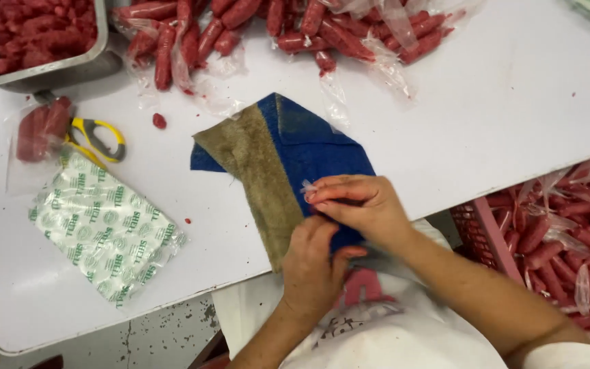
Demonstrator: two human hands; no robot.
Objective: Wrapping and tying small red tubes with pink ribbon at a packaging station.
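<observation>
White tabletop (486, 102) fills most of the view, with a bit of speckled floor below its near edge. On it lies a blue cloth (315, 147), and everything else sits around that cloth.

The cloth is long and flat. Its long side runs from the far end, where a corner points away from the person, back to the near edge of the table, leaning a little to the right. A dirty tan strip (257, 174) is folded over its left side and slants the same way.

At the near end of the cloth, the right hand (360, 205) has its fingers pinched together on a small scrap of clear plastic (307, 188). The left hand (315, 263) is curled, knuckles up, pressing on the cloth just below — I cannot tell if it holds anything.

Left of the cloth lie a clear bag with green print (104, 229), yellow-handled scissors (97, 140) and a small bag of red meat (39, 130). Beyond the cloth is a heap of red sausages in plastic wraps (295, 31). Far left of it, a metal tray (42, 68) holds red meat pieces. Right of the cloth, past the table edge, a red crate (486, 236) is full of wrapped sausages.
</observation>
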